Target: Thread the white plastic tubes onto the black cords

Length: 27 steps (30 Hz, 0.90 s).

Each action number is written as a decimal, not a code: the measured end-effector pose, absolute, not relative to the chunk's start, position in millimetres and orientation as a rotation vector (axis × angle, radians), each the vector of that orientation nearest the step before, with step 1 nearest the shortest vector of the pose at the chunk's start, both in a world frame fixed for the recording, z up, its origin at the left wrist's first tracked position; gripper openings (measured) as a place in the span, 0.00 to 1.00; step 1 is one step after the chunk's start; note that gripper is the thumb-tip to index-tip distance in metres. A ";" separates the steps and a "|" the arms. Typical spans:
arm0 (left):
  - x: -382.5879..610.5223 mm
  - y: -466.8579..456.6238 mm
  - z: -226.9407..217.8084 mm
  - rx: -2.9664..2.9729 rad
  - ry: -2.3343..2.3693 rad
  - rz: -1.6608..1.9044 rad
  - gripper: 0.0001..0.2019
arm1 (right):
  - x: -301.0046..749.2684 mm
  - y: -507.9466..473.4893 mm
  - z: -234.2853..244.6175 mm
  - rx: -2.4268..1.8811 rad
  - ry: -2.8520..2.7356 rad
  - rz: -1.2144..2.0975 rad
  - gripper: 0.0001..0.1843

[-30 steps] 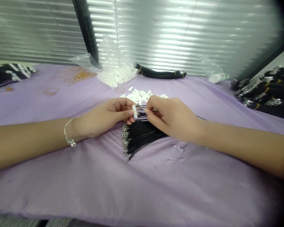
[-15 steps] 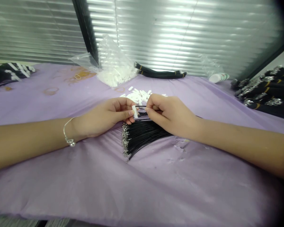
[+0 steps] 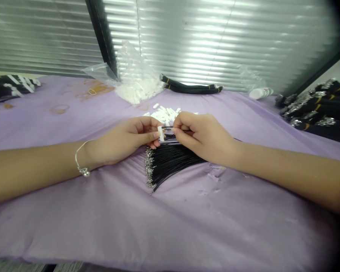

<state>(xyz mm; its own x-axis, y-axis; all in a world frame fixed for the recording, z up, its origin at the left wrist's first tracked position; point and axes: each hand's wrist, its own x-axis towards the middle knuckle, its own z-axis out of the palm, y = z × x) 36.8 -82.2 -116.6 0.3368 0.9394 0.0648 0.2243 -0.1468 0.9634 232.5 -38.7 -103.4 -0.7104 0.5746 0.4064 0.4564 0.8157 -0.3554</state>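
Well inside the cloth's (image 3: 215, 226) edges, left hand (image 3: 124, 141) pinches connector (image 3: 160, 133), right hand (image 3: 204, 138) wire (image 3: 167, 128).

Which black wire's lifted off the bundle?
The wire pinched in the right hand, running to the white connector in the left hand; the rest lie fanned in the bundle.

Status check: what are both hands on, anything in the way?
Left hand pinching white connector. Right hand pinching black wire at it. Black wire bundle below, loose white connectors beyond, neither blocking.
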 end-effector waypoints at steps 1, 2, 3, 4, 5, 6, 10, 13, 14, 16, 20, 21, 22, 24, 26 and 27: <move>36.8 -82.5 -116.6 1.622 1.083 0.896 0.06 | 232.4 -38.8 -103.2 -0.762 -2.493 0.303 0.07; 36.7 -82.7 -116.6 1.634 1.090 0.888 0.06 | 232.2 -38.9 -103.0 -0.759 -2.498 0.290 0.07; 36.7 -82.9 -116.6 1.641 1.099 0.881 0.07 | 231.8 -39.1 -102.9 -0.755 -2.507 0.276 0.07; 36.7 -83.0 -116.6 1.644 1.105 0.877 0.07 | 231.2 -39.4 -102.8 -0.751 -2.514 0.261 0.07; 36.8 -83.2 -116.5 1.644 1.106 0.873 0.07 | 230.6 -39.5 -102.8 -0.749 -2.520 0.249 0.07; 37.0 -83.3 -116.4 1.641 1.103 0.873 0.06 | 229.9 -39.7 -102.9 -0.750 -2.525 0.240 0.07; 38.7 -83.7 -115.3 1.643 1.089 0.850 0.05 | 227.9 -39.5 -104.6 -0.754 -2.530 0.246 0.06; 39.4 -83.6 -114.6 1.672 1.102 0.817 0.05 | 227.9 -39.1 -106.1 -0.762 -2.543 0.250 0.07; 39.2 -83.9 -114.5 1.687 1.105 0.817 0.06 | 228.1 -39.0 -106.1 -0.761 -2.546 0.249 0.07; 38.1 -85.8 -113.9 1.724 1.105 0.872 0.07 | 228.4 -39.1 -104.7 -0.746 -2.536 0.253 0.07; 35.4 -96.8 -110.4 2.029 0.958 1.132 0.16 | 229.8 -42.0 -96.2 -0.704 -2.475 0.355 0.07; 35.4 -100.4 -109.1 2.157 0.908 1.145 0.16 | 230.4 -43.3 -93.5 -0.699 -2.464 0.393 0.07; 35.8 -103.7 -107.8 2.278 0.870 1.135 0.16 | 230.9 -44.7 -91.1 -0.694 -2.456 0.430 0.07; 36.9 -108.8 -105.3 2.454 0.863 1.095 0.18 | 231.9 -47.3 -87.4 -0.687 -2.451 0.501 0.06; 37.4 -110.5 -103.2 2.596 0.905 1.084 0.19 | 232.3 -49.0 -85.9 -0.686 -2.458 0.563 0.05; 37.1 -110.2 -102.4 2.685 0.915 1.076 0.19 | 232.3 -49.5 -85.9 -0.686 -2.460 0.593 0.05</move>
<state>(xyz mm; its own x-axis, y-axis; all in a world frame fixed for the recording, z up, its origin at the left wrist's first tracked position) 37.1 -110.2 -102.4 0.5677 0.5702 0.5938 0.4940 -0.8129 0.3083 232.3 -49.5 -85.9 -0.7399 0.5711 0.3554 0.3467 0.7765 -0.5261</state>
